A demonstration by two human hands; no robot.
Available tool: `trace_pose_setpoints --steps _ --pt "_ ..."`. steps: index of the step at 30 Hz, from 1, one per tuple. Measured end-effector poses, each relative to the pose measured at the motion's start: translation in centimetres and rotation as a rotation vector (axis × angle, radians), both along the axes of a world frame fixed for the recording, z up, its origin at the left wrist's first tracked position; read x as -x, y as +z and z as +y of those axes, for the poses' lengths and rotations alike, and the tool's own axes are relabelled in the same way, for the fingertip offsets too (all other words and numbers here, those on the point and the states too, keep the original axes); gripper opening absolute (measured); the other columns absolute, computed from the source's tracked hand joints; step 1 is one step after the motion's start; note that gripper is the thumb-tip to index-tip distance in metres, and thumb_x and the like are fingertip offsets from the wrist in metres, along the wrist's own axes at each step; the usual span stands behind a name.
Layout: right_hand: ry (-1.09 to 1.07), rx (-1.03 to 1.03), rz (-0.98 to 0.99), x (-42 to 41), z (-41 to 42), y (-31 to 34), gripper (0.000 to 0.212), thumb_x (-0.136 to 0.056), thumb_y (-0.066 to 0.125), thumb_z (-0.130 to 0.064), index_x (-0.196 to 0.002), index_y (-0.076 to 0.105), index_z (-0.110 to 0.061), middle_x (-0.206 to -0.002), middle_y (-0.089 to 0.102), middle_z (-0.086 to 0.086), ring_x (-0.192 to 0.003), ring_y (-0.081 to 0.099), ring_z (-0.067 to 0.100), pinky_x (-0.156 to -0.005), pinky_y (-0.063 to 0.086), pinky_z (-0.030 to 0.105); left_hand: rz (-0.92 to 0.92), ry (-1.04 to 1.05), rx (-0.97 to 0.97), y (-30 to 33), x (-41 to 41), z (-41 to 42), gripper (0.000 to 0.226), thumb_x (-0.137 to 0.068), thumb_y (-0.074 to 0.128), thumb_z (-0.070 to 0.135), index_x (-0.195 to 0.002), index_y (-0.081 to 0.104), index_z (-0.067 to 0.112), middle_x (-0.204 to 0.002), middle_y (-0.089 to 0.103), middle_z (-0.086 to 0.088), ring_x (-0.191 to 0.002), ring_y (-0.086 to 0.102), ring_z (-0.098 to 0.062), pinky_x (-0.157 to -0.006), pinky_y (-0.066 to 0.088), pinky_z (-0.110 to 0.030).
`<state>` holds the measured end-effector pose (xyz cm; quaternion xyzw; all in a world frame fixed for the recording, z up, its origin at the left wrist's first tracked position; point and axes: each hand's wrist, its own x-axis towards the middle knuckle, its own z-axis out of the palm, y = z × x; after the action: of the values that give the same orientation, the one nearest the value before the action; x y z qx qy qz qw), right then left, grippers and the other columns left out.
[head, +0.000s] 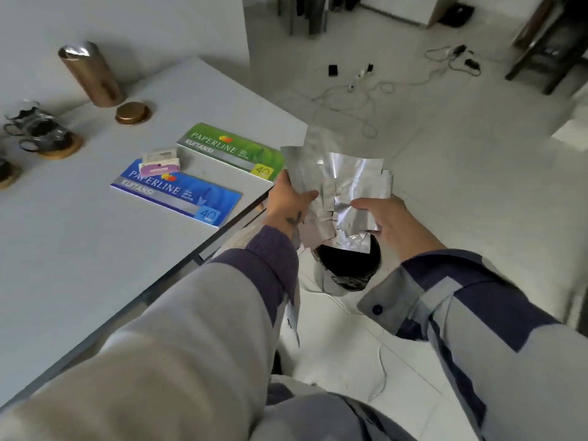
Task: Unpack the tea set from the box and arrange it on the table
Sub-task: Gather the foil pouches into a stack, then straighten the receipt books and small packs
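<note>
Head view: both hands [291, 198] [386, 219] clamp foil packets [343, 186], fanned upward off-table

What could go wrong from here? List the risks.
1. The foil packets sit loosely bunched between the left hand and right hand, off the table edge; some may slip to the floor.
2. The open bin lies directly below, so dropped packets could land inside.

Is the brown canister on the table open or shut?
Open. The canister stands upright by the wall with its silvery liner exposed at the top, and its round lid lies on the table beside it.
</note>
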<state>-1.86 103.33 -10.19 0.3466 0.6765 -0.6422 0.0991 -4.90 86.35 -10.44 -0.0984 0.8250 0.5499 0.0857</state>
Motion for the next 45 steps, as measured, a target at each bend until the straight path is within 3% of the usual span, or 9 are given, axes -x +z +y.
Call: trace_pose_setpoints --steps 4,9,16,23,27,33,39,43,45 --pt "-0.128 -0.014 -0.022 1.6 4.6 -3.1 0.034 -0.081 0.070 -0.011 -0.111 0.053 -0.008 -0.073 0.047 -0.003 -0.061 0.043 0.010 -0.056 0.040 0.022 -0.061 -0.135 0.070 -3.4 3.5 5.6 0.067 -0.084 0.066 0.021 -0.142 0.033 0.013 -0.128 0.058 -0.007 -0.107 0.060 -0.026 -0.084 0.049 -0.030" --pt "-0.244 -0.168 -0.104 4.3 9.5 -9.6 0.047 -0.077 0.075 -0.009 -0.119 0.057 -0.001 -0.105 0.063 0.010 -0.088 0.057 0.021 -0.074 0.044 0.026 -0.165 -0.236 0.068 -10.3 7.6 11.0 0.053 -0.086 0.061 0.016 -0.134 0.039 0.014 -0.100 0.060 -0.003 -0.065 0.055 -0.009 -0.053 0.047 -0.021" --pt "-0.248 -0.263 -0.223 8.8 12.1 -22.3 0.045 -0.068 0.077 -0.017 -0.108 0.060 -0.008 -0.102 0.067 0.010 -0.091 0.066 0.027 -0.082 0.057 0.039 -0.285 -0.254 0.138 -21.3 12.1 15.1 0.048 -0.080 0.064 0.015 -0.124 0.045 0.015 -0.087 0.058 0.001 -0.080 0.063 -0.027 -0.073 0.058 -0.044" --pt "-0.101 -0.332 -0.354 10.9 12.5 -34.5 0.065 -0.073 0.075 -0.022 -0.126 0.039 -0.013 -0.109 0.058 0.005 -0.101 0.062 0.028 -0.078 0.052 0.033 -0.493 -0.294 0.175 -34.5 14.4 15.9 0.049 -0.087 0.064 0.013 -0.132 0.044 0.013 -0.100 0.060 0.002 -0.068 0.049 -0.006 -0.042 0.039 -0.003" --pt "-0.069 -0.187 -0.408 11.9 12.7 -37.6 0.118 -0.067 0.083 -0.036 -0.150 0.001 -0.019 -0.151 0.032 0.011 -0.139 0.033 0.028 -0.111 0.033 0.040 -0.573 -0.403 0.231 -37.1 14.0 16.6 0.077 -0.093 0.056 0.026 -0.152 0.007 0.019 -0.142 0.043 -0.003 -0.108 0.057 -0.017 -0.086 0.039 -0.020" --pt "0.246 -0.249 -0.467 12.7 13.3 -33.6 0.055 -0.082 0.066 -0.042 -0.129 0.047 -0.021 -0.127 0.053 0.005 -0.129 0.047 0.025 -0.104 0.038 0.034 -0.530 -0.476 0.316 -33.0 13.7 17.0 0.074 -0.094 0.052 0.015 -0.152 0.007 0.020 -0.144 0.044 -0.009 -0.101 0.057 -0.012 -0.093 0.037 -0.025" --pt "0.430 -0.289 -0.416 13.4 12.9 -22.9 0.051 -0.092 0.057 -0.023 -0.138 0.044 -0.004 -0.138 0.050 0.013 -0.128 0.047 0.029 -0.106 0.036 0.034 -0.471 -0.468 0.312 -24.2 14.3 16.8 0.070 -0.092 0.052 0.015 -0.151 0.014 0.018 -0.148 0.038 -0.008 -0.123 0.049 -0.024 -0.100 0.041 -0.030" --pt "0.543 -0.426 -0.317 14.2 12.1 -13.7 0.042 -0.093 0.052 -0.014 -0.129 0.050 0.008 -0.135 0.052 0.022 -0.125 0.049 0.035 -0.107 0.037 0.040 -0.378 -0.423 0.300 -16.0 14.8 15.2 0.066 -0.093 0.051 0.015 -0.149 0.017 0.018 -0.123 0.049 0.004 -0.091 0.057 -0.013 -0.074 0.052 -0.023" --pt "0.587 -0.476 -0.247 14.8 11.2 -9.2 0.042 -0.094 0.050 -0.013 -0.129 0.049 0.010 -0.135 0.051 0.025 -0.125 0.048 0.037 -0.106 0.039 0.041 -0.307 -0.391 0.310 -11.6 15.2 13.9 0.065 -0.093 0.051 0.017 -0.149 0.019 0.018 -0.136 0.045 -0.003 -0.108 0.055 -0.019 -0.088 0.050 -0.024"
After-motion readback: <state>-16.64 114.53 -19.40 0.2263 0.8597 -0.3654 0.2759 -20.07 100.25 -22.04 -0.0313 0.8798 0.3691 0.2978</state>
